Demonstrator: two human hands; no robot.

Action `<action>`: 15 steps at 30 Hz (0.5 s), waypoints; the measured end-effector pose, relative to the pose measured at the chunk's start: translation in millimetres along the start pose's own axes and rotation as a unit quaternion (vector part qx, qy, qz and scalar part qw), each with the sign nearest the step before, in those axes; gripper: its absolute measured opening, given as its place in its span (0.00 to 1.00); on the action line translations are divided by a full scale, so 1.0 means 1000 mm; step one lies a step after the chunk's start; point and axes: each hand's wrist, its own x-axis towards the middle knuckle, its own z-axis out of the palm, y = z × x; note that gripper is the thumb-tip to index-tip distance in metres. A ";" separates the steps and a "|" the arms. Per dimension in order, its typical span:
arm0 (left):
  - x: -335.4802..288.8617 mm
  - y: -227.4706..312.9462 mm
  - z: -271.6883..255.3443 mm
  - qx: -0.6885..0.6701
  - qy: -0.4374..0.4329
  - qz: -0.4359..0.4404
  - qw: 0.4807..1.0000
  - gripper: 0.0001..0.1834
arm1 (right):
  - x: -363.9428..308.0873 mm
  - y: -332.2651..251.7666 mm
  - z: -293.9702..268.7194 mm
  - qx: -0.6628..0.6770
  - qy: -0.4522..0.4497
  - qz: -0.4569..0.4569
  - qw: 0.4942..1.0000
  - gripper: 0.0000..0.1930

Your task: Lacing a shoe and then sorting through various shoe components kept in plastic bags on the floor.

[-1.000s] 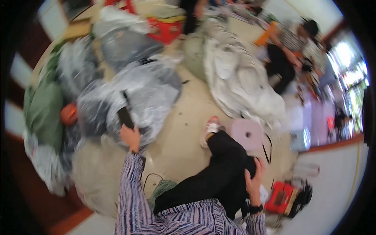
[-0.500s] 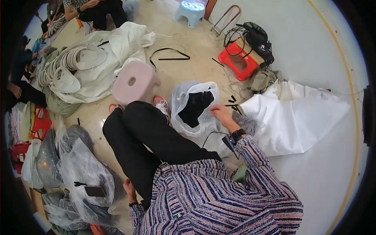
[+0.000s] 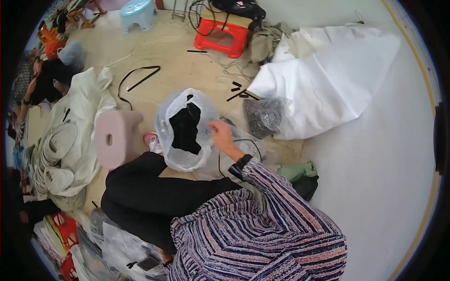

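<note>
My right hand is at the right rim of a white plastic bag, its fingers curled together. What they hold, if anything, is too small to make out. Black pieces lie in the bag's open mouth. A dark watch-like band is on my right wrist, with a black cord looping beside it. Only a sliver of my left hand shows at my left thigh, its fingers hidden. A clear bag with a dark phone-like slab on it is next to it.
A pink stool stands left of the bag. White sheeting and a clear bag of dark bits lie right. Farther off are a red stool, a blue stool and a coil of pale cord. Other people sit far left.
The view has swung to the right, so the stools and bag appear farther left. My right hand is still by the bag's right rim. My left hand is now mostly hidden.
</note>
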 end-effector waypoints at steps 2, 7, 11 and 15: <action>0.011 0.011 0.005 0.032 -0.022 -0.001 0.999 0.12 | 0.001 0.026 -0.052 -0.073 0.182 0.016 0.981 0.11; 0.030 0.038 0.002 0.102 -0.028 0.002 0.994 0.12 | 0.023 0.122 -0.170 -0.312 0.372 0.125 0.865 0.14; 0.041 0.036 -0.038 0.108 -0.002 -0.008 0.994 0.12 | 0.022 0.255 -0.301 -0.572 0.001 0.031 0.820 0.12; 0.042 0.111 -0.135 0.183 0.118 0.142 0.966 0.11 | 0.012 0.255 -0.247 -0.631 -0.247 -0.089 0.730 0.08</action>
